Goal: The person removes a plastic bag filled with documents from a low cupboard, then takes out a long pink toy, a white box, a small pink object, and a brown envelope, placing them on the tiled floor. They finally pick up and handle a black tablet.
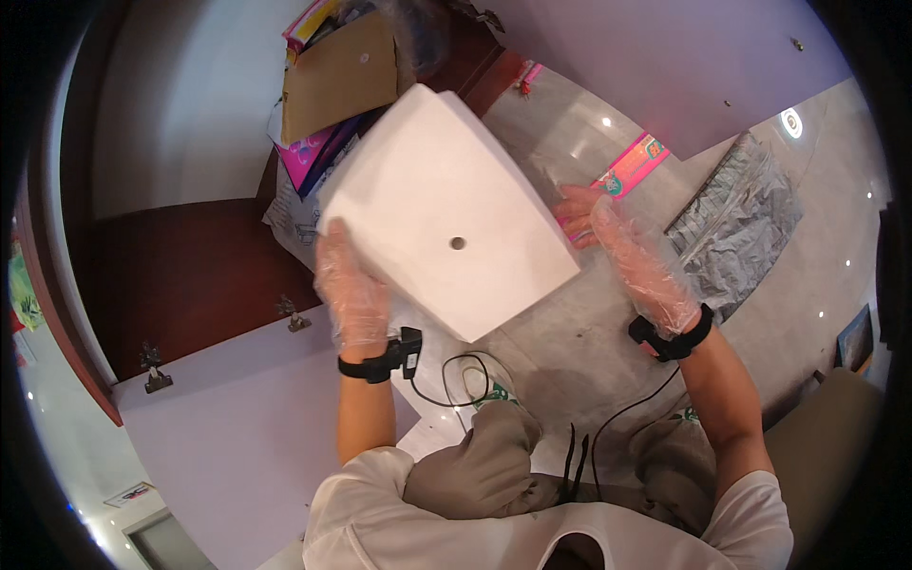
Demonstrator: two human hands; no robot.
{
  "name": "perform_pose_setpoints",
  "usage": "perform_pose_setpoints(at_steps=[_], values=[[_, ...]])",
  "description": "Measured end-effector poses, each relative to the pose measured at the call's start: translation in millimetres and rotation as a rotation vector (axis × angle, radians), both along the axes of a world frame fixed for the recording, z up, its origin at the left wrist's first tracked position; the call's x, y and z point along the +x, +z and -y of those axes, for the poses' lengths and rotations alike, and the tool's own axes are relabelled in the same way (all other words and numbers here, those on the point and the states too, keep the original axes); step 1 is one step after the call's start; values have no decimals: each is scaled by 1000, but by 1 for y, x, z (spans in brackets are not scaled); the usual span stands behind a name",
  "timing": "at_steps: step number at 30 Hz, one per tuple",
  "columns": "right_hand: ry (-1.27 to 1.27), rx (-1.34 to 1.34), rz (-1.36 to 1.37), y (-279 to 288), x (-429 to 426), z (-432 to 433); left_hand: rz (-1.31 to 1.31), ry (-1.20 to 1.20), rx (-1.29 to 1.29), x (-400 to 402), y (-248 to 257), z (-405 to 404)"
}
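Observation:
A white box (449, 192) with a small round hole (457, 243) in its upper face is held up, tilted, before me. My left hand (347, 281), in a clear plastic glove, grips its left side. Also gloved, my right hand (605, 224) is at the box's lower right edge with its fingers spread. Whether those fingers press on the box cannot be told. A pink printed strip (634, 165) runs beneath that hand, and pink shows between its fingers. Each wrist wears a black strapped device with a cable.
Lilac panels stand at lower left (235, 434) and upper right (684, 64); bulldog clips (158, 377) grip the left one. A cardboard piece (342, 78) lies among packages at the back. Crumpled grey wrapping (748, 235) lies on the tiled floor (577, 335). Cables hang near my knees.

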State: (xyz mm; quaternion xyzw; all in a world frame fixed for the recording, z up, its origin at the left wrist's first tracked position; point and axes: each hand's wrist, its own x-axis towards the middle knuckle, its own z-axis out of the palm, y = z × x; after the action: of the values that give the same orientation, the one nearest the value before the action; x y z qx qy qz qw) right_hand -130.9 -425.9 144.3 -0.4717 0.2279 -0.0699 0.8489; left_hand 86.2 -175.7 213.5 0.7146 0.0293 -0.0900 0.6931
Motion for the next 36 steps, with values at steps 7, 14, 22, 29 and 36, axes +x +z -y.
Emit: perform_pose_setpoints(at_steps=[7,14,22,29,36], values=[[91,-190,-109,-3,-10,-28,-518,-268,-175,-86,-59,46],[428,-583,-598,-36,-105,-21,-630,-697,70,-106,-93,37],[-70,-279,-574,-68,-231,-16,-308,-1264,269,-121,-159,65],[-861,-282,-470,-125,-329,108,-98,-916,152,-77,-198,67],[-1177,208,-292,-169,-419,216,354,-374,658,23,-166,-17]])
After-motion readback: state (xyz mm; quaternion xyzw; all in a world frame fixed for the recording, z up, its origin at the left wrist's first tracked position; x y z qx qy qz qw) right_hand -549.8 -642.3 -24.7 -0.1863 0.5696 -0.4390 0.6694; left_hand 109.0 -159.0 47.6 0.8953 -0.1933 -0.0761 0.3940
